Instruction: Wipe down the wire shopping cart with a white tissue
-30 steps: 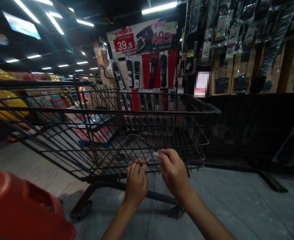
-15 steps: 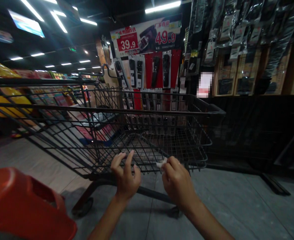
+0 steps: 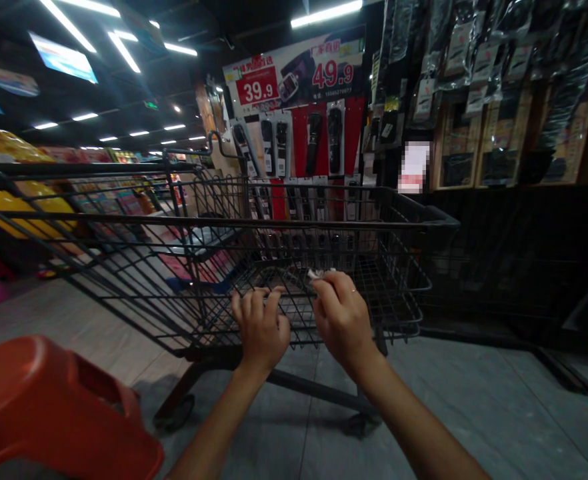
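Observation:
A black wire shopping cart [image 3: 324, 223] stands side-on in front of me on the grey floor. My left hand [image 3: 260, 327] is against the cart's near wire side, its fingers curled over the mesh. Just to its right, my right hand [image 3: 341, 313] pinches a small crumpled white wad [image 3: 316, 273], like tissue, and holds it against the wire mesh of the same side. A ring shows on a finger of my right hand.
A red plastic stool [image 3: 54, 407] sits at the lower left. Behind the cart hangs a red display of belts [image 3: 319, 140] with price signs 39.9 and 49.9. Dark shelving with packaged goods [image 3: 499, 133] fills the right. Yellow shapes [image 3: 9, 200] lie far left.
Both hands have risen along the cart's side. The left hand opened its fingers half a second ago and now curls on the mesh again. The right hand keeps the white wad.

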`<control>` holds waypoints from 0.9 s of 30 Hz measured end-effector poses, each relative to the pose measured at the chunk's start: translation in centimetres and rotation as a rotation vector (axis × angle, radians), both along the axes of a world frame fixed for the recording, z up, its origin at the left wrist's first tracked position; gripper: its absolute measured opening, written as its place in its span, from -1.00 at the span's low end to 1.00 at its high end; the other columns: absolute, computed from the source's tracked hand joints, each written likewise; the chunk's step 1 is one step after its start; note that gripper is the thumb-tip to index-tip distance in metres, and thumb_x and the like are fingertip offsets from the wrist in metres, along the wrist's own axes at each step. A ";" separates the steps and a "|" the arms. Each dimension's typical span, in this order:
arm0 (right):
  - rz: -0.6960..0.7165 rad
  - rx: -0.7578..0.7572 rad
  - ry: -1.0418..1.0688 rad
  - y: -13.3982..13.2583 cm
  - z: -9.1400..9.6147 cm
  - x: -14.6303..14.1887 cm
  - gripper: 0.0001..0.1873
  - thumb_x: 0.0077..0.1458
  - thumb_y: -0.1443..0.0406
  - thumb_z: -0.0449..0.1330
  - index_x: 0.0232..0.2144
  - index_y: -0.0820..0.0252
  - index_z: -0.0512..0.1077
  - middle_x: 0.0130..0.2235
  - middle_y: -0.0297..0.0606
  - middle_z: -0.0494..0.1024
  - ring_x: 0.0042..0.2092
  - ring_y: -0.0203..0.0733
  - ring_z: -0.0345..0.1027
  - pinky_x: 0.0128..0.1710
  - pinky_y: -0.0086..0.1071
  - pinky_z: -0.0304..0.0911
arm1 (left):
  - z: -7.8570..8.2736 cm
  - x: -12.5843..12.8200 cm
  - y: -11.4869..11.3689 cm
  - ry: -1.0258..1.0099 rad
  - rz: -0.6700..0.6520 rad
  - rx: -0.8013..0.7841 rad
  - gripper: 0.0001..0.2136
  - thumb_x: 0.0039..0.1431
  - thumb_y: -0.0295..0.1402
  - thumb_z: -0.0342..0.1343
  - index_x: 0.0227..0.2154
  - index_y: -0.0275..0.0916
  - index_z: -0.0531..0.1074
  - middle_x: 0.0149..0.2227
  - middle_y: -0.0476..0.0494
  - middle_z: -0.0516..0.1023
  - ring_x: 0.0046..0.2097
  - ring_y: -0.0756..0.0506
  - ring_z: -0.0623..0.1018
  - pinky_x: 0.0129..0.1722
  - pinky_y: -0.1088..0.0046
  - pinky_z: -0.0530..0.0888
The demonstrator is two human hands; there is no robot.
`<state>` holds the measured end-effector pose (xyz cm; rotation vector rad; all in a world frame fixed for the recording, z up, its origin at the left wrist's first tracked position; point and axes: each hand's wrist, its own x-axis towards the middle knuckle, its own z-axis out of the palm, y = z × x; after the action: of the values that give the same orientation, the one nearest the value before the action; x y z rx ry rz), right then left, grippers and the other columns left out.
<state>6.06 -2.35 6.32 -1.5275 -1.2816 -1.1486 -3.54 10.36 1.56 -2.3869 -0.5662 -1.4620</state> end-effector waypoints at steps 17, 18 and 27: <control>-0.088 -0.167 -0.050 -1.7 -8.5 0.3 -0.71 0.21 0.49 -0.07 -0.40 0.24 0.42 -0.36 -0.18 0.41 -0.31 -0.21 0.26 -0.33 -0.37 0.24 | 0.3 0.0 -0.1 0.003 -0.006 -0.003 -0.68 0.03 -0.51 0.00 -0.12 -0.23 0.40 -0.22 -0.17 0.41 -0.08 -0.20 0.36 0.18 -0.02 0.13; -0.078 -0.183 -0.047 -1.8 -8.7 0.2 -0.70 0.20 0.50 -0.07 -0.41 0.24 0.42 -0.36 -0.18 0.40 -0.31 -0.20 0.26 -0.33 -0.37 0.24 | 0.3 0.0 -0.1 0.006 -0.006 -0.006 -0.68 0.03 -0.51 0.00 -0.12 -0.23 0.40 -0.22 -0.17 0.41 -0.08 -0.20 0.36 0.18 -0.02 0.13; -0.032 -0.268 -0.058 -2.1 -11.1 0.3 -0.67 0.19 0.52 -0.10 -0.41 0.25 0.43 -0.39 -0.18 0.40 -0.34 -0.21 0.27 -0.36 -0.38 0.28 | 0.2 0.0 -0.3 -0.010 -0.014 -0.006 -0.66 0.01 -0.53 -0.01 -0.11 -0.23 0.39 -0.22 -0.17 0.41 -0.07 -0.20 0.37 0.19 -0.02 0.11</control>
<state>6.33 -4.50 -4.76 -1.7237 -1.5031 -1.0816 -3.55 10.09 1.79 -2.3939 -0.5585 -1.4813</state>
